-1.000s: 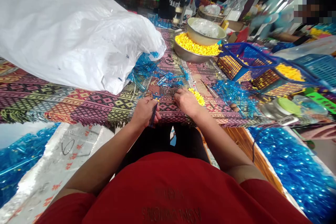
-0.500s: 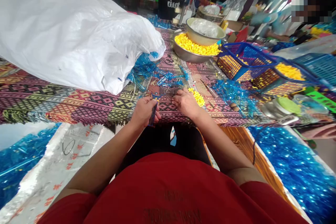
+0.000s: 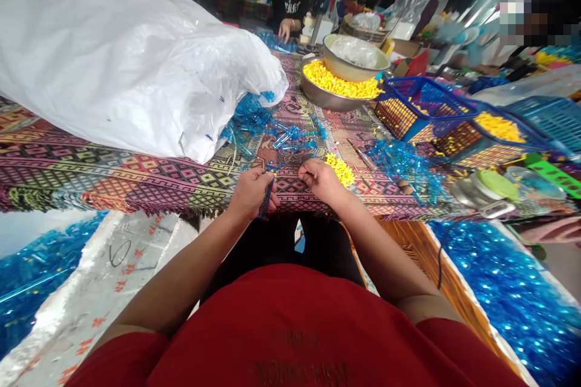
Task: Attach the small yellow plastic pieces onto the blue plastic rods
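My left hand point(image 3: 253, 191) is closed around a narrow dark blue strip-like piece point(image 3: 267, 196), which slants down past my fingers. A thin brownish piece and small blue bits show just beyond its fingertips. My right hand point(image 3: 320, 179) is closed, thumb and fingers curled together, just left of a small heap of yellow pieces point(image 3: 339, 170) on the patterned cloth point(image 3: 290, 196). Whatever is between those fingers, if anything, is hidden or too small to make out. Clear blue plastic tube pieces point(image 3: 290, 136) lie scattered beyond both hands.
A big white plastic bag point(image 3: 136, 60) covers the left of the table. A metal basin point(image 3: 338, 100) of yellow pieces, with a bowl on top, stands beyond. Blue baskets point(image 3: 422, 103) and a blue pile point(image 3: 403, 163) are at right. A co-worker's hand point(image 3: 287, 29) rests across the table.
My right hand has tightened its fingers and shifted very slightly. The left hand stays in place. Across the table, the co-worker's hand now shows low, at the tabletop.
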### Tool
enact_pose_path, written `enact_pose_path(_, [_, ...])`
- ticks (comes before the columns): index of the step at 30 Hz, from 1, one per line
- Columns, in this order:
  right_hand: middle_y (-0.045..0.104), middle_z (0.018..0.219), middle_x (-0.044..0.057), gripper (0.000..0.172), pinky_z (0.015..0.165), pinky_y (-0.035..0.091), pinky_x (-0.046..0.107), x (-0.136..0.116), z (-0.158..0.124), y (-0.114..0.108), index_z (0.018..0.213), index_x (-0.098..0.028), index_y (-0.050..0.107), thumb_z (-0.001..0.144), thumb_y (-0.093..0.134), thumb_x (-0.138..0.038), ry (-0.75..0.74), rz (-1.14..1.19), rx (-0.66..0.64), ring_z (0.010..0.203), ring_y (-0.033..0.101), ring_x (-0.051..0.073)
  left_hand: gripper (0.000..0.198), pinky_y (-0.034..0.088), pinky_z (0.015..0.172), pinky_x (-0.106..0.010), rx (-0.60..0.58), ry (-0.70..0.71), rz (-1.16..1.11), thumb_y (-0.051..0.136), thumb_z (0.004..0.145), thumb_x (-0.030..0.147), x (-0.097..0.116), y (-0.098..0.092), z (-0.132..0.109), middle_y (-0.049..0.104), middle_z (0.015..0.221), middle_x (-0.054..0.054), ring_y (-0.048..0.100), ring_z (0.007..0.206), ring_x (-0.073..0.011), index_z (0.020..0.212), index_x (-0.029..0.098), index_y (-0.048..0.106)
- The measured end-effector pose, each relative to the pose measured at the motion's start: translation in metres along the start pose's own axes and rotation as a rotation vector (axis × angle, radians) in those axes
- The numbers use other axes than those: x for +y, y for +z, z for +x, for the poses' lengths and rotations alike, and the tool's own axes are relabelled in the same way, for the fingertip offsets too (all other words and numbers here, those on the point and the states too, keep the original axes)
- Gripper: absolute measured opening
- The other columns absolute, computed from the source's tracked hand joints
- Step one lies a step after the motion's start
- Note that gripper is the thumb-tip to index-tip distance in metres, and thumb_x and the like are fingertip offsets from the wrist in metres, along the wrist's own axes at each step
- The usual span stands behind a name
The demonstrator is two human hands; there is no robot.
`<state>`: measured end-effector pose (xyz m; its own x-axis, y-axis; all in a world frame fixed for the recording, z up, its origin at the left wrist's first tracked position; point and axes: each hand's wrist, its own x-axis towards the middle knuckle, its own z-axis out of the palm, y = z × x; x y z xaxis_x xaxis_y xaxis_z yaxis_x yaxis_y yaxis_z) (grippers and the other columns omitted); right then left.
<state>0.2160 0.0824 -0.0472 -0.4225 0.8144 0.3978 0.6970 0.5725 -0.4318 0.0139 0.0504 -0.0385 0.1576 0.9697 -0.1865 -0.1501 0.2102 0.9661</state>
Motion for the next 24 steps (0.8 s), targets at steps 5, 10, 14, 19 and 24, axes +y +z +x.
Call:
enact_pose_path(5, [0.057, 0.065, 0.000, 0.012, 0.062, 0.041, 0.026, -0.007, 0.000, 0.001, 0.068, -0.017, 0.060, 0.077, 0.059, -0.025, 0.156, 0.291, 0.068, 0.063, 0.052, 0.013, 0.016, 0.045, 0.032, -0.023, 0.013, -0.022, 0.046, 0.055, 0.076, 0.030, 0.003, 0.003, -0.006, 0.059, 0.055, 0.001, 0.059, 0.037, -0.0151, 0.073, 0.015, 0.051])
enact_pose_path(10, [0.058, 0.057, -0.003, 0.023, 0.048, 0.040, 0.023, -0.023, -0.004, 0.004, 0.070, -0.018, 0.061, 0.070, 0.070, -0.039, 0.423, 0.732, 0.125, 0.049, 0.049, 0.010, 0.017, 0.044, 0.032, -0.023, -0.004, -0.009, 0.138, 0.052, 0.078, 0.030, 0.007, 0.009, -0.016, 0.057, 0.051, 0.001, 0.058, 0.036, -0.0159, 0.069, 0.016, 0.050])
enact_pose_path(14, [0.062, 0.061, -0.002, 0.026, 0.049, 0.046, 0.024, -0.036, -0.008, 0.003, 0.075, -0.018, 0.066, 0.067, 0.074, -0.042, 0.440, 0.854, 0.145, 0.052, 0.055, 0.011, 0.020, 0.039, 0.031, -0.019, 0.015, 0.022, 0.263, 0.050, 0.080, 0.030, 0.010, 0.014, -0.022, 0.054, 0.043, 0.002, 0.052, 0.031, -0.0123, 0.065, 0.017, 0.050])
enact_pose_path(19, [0.068, 0.077, 0.003, 0.020, 0.063, 0.053, 0.029, -0.047, -0.010, -0.004, 0.081, -0.019, 0.069, 0.073, 0.070, -0.037, 0.225, 0.634, 0.112, 0.067, 0.062, 0.014, 0.023, 0.034, 0.034, -0.019, 0.041, 0.086, 0.444, 0.048, 0.082, 0.029, 0.015, 0.016, -0.027, 0.049, 0.037, 0.003, 0.048, 0.030, -0.0119, 0.061, 0.019, 0.049])
enact_pose_path(24, [0.069, 0.080, 0.003, 0.011, 0.071, 0.053, 0.030, -0.050, -0.010, -0.003, 0.083, -0.020, 0.068, 0.078, 0.066, -0.030, 0.079, 0.464, 0.138, 0.075, 0.064, 0.016, 0.021, 0.037, 0.044, -0.022, 0.056, 0.173, 0.530, 0.050, 0.082, 0.025, 0.015, 0.016, -0.029, 0.051, 0.043, 0.001, 0.053, 0.043, -0.0144, 0.061, 0.020, 0.053])
